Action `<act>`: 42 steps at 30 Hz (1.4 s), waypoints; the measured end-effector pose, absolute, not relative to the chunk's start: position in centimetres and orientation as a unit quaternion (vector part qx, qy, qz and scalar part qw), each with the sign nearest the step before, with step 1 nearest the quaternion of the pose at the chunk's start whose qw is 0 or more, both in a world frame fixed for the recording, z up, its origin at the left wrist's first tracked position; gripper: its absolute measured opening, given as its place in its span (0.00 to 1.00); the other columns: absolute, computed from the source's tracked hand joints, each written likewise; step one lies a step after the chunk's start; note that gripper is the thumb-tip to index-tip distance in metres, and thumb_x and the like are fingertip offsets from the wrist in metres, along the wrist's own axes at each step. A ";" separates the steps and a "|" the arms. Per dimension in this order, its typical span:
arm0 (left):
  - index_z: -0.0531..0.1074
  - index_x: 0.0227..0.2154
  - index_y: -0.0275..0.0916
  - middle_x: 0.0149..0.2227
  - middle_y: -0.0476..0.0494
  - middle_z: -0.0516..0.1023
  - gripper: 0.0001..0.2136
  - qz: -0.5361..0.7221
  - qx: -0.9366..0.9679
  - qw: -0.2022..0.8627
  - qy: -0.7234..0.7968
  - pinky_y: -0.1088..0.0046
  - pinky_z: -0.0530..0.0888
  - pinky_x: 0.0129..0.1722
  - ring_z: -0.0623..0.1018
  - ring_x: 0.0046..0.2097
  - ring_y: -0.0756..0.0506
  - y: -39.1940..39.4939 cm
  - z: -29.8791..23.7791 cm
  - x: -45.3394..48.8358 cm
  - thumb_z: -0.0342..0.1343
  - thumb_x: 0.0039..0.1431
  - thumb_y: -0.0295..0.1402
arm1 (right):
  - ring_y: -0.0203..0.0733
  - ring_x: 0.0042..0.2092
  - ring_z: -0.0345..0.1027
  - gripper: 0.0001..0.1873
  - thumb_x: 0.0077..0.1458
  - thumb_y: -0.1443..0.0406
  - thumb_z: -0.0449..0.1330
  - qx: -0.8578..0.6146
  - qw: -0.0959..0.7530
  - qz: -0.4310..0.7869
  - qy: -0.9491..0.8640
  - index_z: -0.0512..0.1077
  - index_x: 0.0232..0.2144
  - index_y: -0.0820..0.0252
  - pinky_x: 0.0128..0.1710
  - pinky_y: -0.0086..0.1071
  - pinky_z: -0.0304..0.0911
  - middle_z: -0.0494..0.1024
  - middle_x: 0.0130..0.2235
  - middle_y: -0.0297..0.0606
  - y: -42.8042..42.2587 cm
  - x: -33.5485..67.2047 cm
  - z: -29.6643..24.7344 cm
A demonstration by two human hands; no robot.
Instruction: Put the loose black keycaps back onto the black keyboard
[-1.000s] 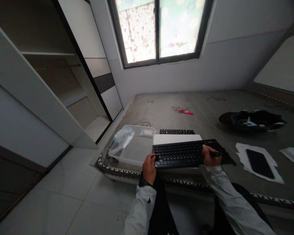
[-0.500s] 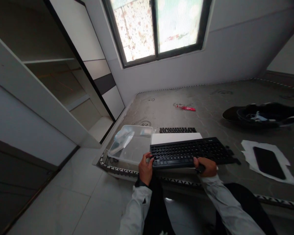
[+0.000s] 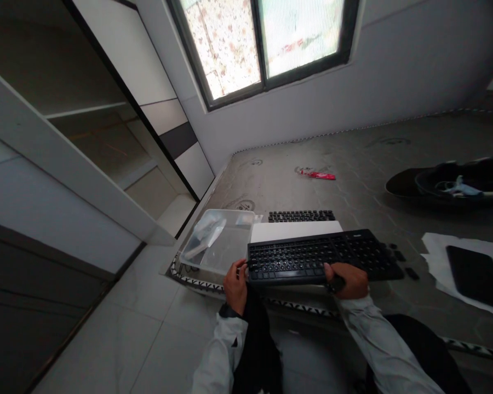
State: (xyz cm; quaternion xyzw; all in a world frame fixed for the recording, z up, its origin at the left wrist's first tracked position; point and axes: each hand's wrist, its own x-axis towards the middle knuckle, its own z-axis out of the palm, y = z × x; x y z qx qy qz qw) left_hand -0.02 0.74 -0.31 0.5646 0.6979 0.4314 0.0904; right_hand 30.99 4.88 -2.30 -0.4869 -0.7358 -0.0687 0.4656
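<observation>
A black computer keyboard [image 3: 308, 257] is held slightly raised above the mattress edge, keys up, long side toward me. My right hand [image 3: 347, 280] is closed on its near edge, thumb on top, the other fingers hidden below. Just off the keyboard's left end, my left hand [image 3: 235, 284] has its fingertips pinched together; what they hold, if anything, cannot be made out. Behind the keyboard lies a white flat board or box [image 3: 296, 230], partly covered by it. Beyond that is a row of loose black keycaps [image 3: 299, 215].
A clear plastic tray [image 3: 230, 251] with plastic bags in it sits at the left. More keycaps [image 3: 411, 273] lie right of the keyboard. Farther right are a dark phone-like slab [image 3: 476, 278] on white paper and a black cap [image 3: 406, 186]. A red packet [image 3: 322, 175] lies farther back.
My left hand has moved left, from the keys at the keyboard's left end to just beyond its edge. My right hand keeps its grip. The camera view has shifted slightly.
</observation>
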 end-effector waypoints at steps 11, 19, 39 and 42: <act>0.72 0.43 0.42 0.42 0.44 0.81 0.09 0.451 0.739 -0.032 0.500 0.68 0.77 0.44 0.79 0.44 0.47 -2.5 0.7 5.1 0.52 0.62 0.28 | 0.46 0.37 0.76 0.13 0.57 0.59 0.57 -0.443 0.420 0.327 -0.721 0.77 0.42 0.53 0.40 0.35 0.68 0.82 0.38 0.38 1.4 23.9 0.8; 0.70 0.44 0.43 0.42 0.46 0.80 0.10 0.502 0.706 0.055 0.496 0.68 0.78 0.45 0.79 0.45 0.48 -2.4 0.3 6.7 0.53 0.61 0.25 | 0.54 0.42 0.76 0.25 0.49 0.47 0.62 -0.397 0.395 0.609 -0.562 0.78 0.39 0.62 0.49 0.47 0.67 0.82 0.37 0.46 2.0 24.1 1.5; 0.69 0.48 0.41 0.43 0.45 0.80 0.14 0.451 0.636 0.225 0.584 0.70 0.77 0.44 0.80 0.42 0.47 -2.1 0.9 7.0 0.56 0.60 0.34 | 0.56 0.37 0.77 0.28 0.37 0.46 0.68 -0.440 0.399 0.629 -0.501 0.78 0.32 0.64 0.46 0.48 0.68 0.82 0.30 0.47 2.2 23.1 0.7; 0.73 0.45 0.41 0.41 0.45 0.80 0.10 0.440 0.648 0.212 0.585 0.71 0.77 0.43 0.80 0.40 0.48 -2.1 0.9 6.9 0.54 0.60 0.33 | 0.56 0.37 0.77 0.29 0.36 0.46 0.69 -0.452 0.402 0.624 -0.494 0.78 0.33 0.64 0.46 0.48 0.68 0.82 0.29 0.47 2.1 23.0 0.4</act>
